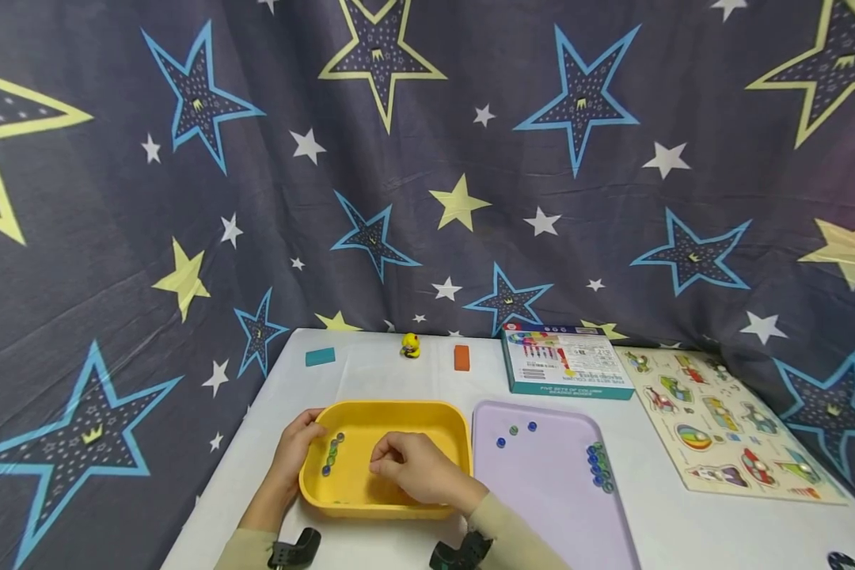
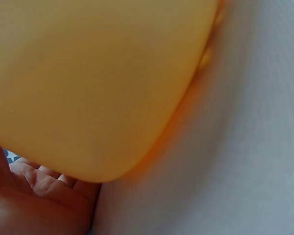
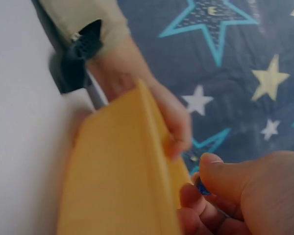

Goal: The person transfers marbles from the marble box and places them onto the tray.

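Note:
A yellow tray (image 1: 362, 484) with raised walls stands on the table, with a short row of glass marbles (image 1: 332, 452) inside near its left end. My left hand (image 1: 292, 453) holds the tray's left end, thumb at the rim; in the left wrist view the palm (image 2: 49, 200) lies beside the tray's outer wall. Over the tray's right half, my right hand (image 1: 422, 469) pinches a blue marble (image 3: 202, 187) between thumb and fingers, seen in the right wrist view. To the right lies a flat lilac tray (image 1: 534, 495) with a cluster of marbles (image 1: 598, 467) along its right edge and several loose ones.
Behind the trays are a teal block (image 1: 320, 357), a small yellow duck toy (image 1: 410, 346), and an orange block (image 1: 461, 358). A teal and white box (image 1: 568, 362) sits at the back right. Beside it lies a wooden picture puzzle board (image 1: 727, 431). A star-patterned curtain (image 1: 413, 198) hangs behind the table.

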Demonstrator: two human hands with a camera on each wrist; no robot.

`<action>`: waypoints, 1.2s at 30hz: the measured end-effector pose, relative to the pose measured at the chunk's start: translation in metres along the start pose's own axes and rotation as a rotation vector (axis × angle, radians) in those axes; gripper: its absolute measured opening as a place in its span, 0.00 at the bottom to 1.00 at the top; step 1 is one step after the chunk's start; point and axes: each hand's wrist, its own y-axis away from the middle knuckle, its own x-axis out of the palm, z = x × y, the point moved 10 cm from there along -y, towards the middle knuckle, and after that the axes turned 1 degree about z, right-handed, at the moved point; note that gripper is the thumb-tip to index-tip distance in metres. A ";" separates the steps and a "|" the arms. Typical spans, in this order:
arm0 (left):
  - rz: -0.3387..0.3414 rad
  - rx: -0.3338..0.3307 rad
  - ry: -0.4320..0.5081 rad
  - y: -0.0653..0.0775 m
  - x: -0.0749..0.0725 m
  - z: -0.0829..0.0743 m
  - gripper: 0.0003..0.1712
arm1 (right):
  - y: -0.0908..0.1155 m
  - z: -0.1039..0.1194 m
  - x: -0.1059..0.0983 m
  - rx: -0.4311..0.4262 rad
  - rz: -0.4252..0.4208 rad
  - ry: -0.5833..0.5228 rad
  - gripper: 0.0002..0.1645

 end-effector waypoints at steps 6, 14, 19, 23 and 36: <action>0.003 -0.011 -0.002 0.000 0.000 0.001 0.20 | 0.020 -0.007 -0.040 -0.043 -0.142 -0.023 0.04; 0.001 -0.022 -0.002 0.000 -0.001 0.003 0.21 | 0.036 -0.041 -0.086 0.043 -0.278 -0.266 0.10; 0.000 -0.020 0.001 -0.001 -0.001 0.002 0.21 | 0.045 -0.055 -0.116 0.099 -0.385 -0.322 0.10; -0.009 -0.031 -0.006 -0.002 -0.001 0.003 0.20 | 0.053 -0.064 -0.138 0.124 -0.450 -0.353 0.11; -0.011 -0.032 0.001 -0.004 -0.001 0.006 0.19 | 0.074 -0.125 -0.170 0.236 -0.479 -0.176 0.15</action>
